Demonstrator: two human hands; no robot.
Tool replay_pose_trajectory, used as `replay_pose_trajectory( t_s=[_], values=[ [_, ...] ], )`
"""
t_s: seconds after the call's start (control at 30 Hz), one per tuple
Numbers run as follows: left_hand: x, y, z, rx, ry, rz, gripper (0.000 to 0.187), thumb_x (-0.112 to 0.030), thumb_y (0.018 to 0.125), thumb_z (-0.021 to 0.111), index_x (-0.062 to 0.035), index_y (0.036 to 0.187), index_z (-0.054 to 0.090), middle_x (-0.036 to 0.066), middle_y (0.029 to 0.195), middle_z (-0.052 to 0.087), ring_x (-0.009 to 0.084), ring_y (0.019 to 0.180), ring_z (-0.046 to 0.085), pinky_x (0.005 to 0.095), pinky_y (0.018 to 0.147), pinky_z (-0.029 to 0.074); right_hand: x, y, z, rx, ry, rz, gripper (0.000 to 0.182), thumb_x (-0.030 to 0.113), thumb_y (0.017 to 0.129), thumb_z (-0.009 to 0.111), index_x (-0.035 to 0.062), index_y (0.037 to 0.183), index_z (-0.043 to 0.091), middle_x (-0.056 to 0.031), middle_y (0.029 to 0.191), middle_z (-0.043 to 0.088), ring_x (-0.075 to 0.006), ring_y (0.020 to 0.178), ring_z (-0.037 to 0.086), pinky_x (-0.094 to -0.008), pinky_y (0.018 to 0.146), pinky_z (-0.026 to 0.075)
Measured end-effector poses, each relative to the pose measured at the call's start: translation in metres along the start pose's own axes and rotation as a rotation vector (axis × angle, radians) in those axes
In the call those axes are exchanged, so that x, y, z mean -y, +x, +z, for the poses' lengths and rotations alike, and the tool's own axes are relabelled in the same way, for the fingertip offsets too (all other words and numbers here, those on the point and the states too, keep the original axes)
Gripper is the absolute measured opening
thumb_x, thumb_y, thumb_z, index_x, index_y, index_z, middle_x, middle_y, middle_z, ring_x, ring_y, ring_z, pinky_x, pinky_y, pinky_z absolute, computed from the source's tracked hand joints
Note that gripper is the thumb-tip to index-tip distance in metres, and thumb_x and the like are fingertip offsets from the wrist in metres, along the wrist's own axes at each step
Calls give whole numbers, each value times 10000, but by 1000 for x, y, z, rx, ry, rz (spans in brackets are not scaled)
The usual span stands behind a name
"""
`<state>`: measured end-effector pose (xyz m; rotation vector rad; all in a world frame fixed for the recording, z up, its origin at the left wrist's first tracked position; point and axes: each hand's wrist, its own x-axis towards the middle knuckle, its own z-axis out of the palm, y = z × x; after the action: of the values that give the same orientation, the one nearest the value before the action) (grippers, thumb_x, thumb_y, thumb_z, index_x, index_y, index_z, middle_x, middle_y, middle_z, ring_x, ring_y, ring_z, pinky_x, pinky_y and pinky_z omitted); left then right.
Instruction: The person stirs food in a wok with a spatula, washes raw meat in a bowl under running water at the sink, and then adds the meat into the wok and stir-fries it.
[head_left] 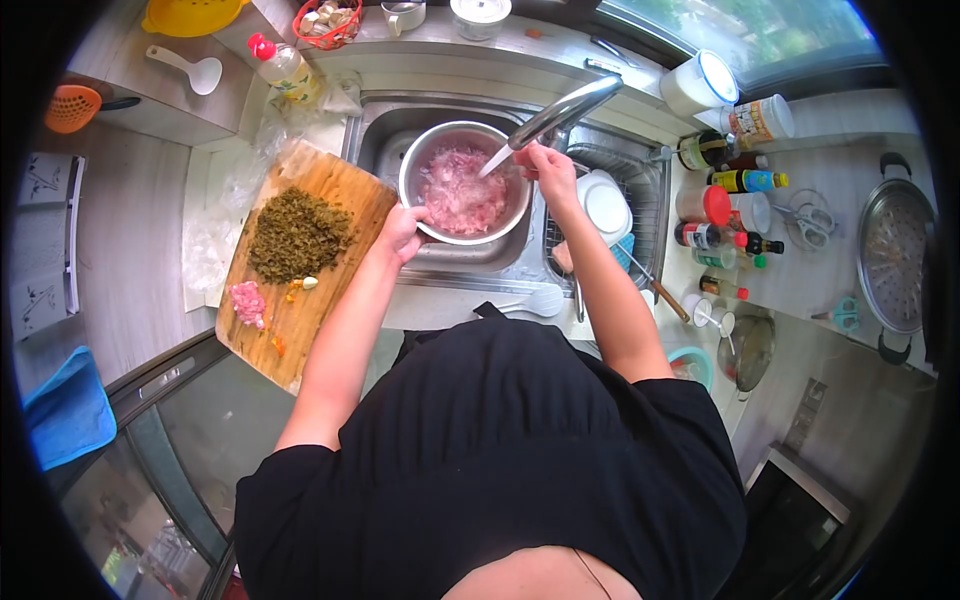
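At a kitchen counter [440, 312] below a window [740, 35], holds the metal bowl [470, 237] of pink meat [463, 195] in the sink [468, 258], under the tap [565, 108], apparently to catch running water. Pinches the left rim between the fingers of the left hand [404, 232], likely to steady it; has the right hand [547, 175] by the tap and right rim, fingers partly curled, cannot tell whether touching either. Beside the sink, on the cutting board [300, 165], has chopped greens [298, 235] and diced meat [247, 303] in separate heaps, probably clear of splashes.
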<state>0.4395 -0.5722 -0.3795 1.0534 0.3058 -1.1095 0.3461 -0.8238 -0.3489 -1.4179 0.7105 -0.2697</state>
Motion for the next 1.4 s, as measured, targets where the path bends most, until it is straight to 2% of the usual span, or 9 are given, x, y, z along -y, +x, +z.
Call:
replay_pose_trajectory(
  t_s=[0.13,0.27,0.3,0.37,0.4,0.67,1.07,1.2,1.4],
  values=[
    [11,-4,-11,27,75,102,443,136,672,472,86,1112,451,185,919,579,306,754,639,447,696,588,-8,-7,0,127,-64,-39,275,190,928,542,25,1122,645,-28,929,689,-86,807,626,-241,716,492],
    [21,-18,-15,15,59,64,497,140,666,453,67,1158,432,200,1006,570,306,817,636,428,727,585,0,-36,30,253,-515,-147,345,219,867,602,59,1172,612,-180,1043,657,-270,923,654,-338,825,504],
    [24,-25,-12,11,49,49,513,140,664,451,58,1170,426,201,1014,565,307,825,637,430,730,585,0,-39,37,315,-608,-213,378,207,879,599,67,1229,572,-149,1125,628,-237,997,625,-324,884,482],
    [28,-35,-11,1,27,26,545,142,661,449,41,1196,415,203,1031,557,309,841,637,434,737,585,-32,-34,50,326,-784,-494,460,234,863,601,105,1296,516,-174,1276,531,-302,1178,519,-371,1001,408],
    [32,-39,-15,3,33,9,579,137,659,444,20,1225,401,199,1026,556,318,850,639,452,746,584,-33,-37,57,415,-757,-385,530,246,859,594,141,1357,445,-170,1359,455,-335,1261,420,-399,1063,335],
    [38,-86,-15,-7,-17,-119,530,95,675,457,107,1202,401,252,1098,554,374,905,636,514,781,563,-46,-67,82,661,-963,-461,510,354,881,541,278,1372,425,-153,1200,512,-358,1087,518,-436,943,420],
    [41,-106,-13,4,-42,-238,531,47,692,456,122,1214,395,258,1152,532,409,1017,593,540,891,508,-66,-81,82,793,-830,-452,499,379,865,567,230,1333,475,-171,1206,506,-376,1109,518,-438,979,399],
    [35,-114,6,-24,-71,-315,544,31,700,465,114,1232,384,264,1184,515,412,1083,555,555,957,454,-61,-81,77,926,-786,-277,493,358,867,564,228,1334,475,-176,1214,497,-379,1128,499,-444,984,389],
    [36,-113,17,-38,-38,-341,517,25,716,458,103,1224,400,255,1198,520,384,1109,545,546,972,441,-78,-84,70,871,-800,-345,500,357,867,560,237,1344,467,-154,1246,483,-360,1141,492,-442,979,391]
  ],
)
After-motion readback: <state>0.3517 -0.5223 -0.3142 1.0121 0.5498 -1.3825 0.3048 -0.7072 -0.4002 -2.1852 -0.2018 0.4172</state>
